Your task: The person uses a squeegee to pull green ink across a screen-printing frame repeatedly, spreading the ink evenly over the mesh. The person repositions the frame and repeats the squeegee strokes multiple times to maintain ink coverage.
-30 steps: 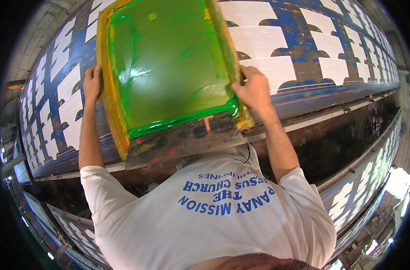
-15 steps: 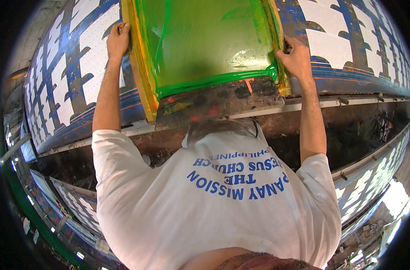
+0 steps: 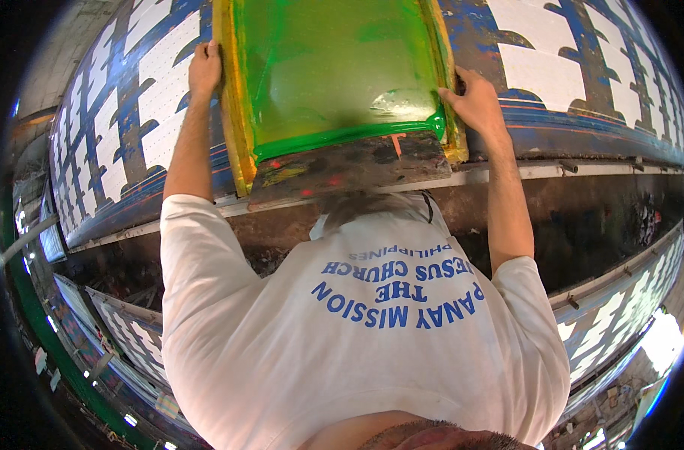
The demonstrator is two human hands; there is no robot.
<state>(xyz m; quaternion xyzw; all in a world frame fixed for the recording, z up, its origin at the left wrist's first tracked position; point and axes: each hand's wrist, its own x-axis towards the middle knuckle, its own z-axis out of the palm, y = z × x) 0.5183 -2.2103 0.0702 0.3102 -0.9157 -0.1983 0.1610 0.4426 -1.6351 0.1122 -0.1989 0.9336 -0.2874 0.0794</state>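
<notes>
A screen-printing frame point(image 3: 234, 127) with yellowed side rails lies on the long table ahead of me. Its translucent green mesh point(image 3: 334, 67) carries a thick band of wet green ink point(image 3: 342, 137) along the near end. A dark, paint-stained board point(image 3: 349, 172) forms the frame's near edge, close to my chest. On the left rail, my left hand point(image 3: 205, 69) is closed at the outer edge, its fingertips partly hidden. My right hand point(image 3: 477, 103) grips the opposite rail, thumb on top and the other fingers largely out of sight.
White cut fabric pieces point(image 3: 541, 75) lie in rows on the blue-stained table point(image 3: 499, 120) to both sides. A pale rail with short metal pegs point(image 3: 567, 168) runs along its near edge. Behind me stands another table with white pieces point(image 3: 612, 322).
The frame's near end has shifted slightly left over the table. My right hand has moved left with its rail, and both hands remain at the sides.
</notes>
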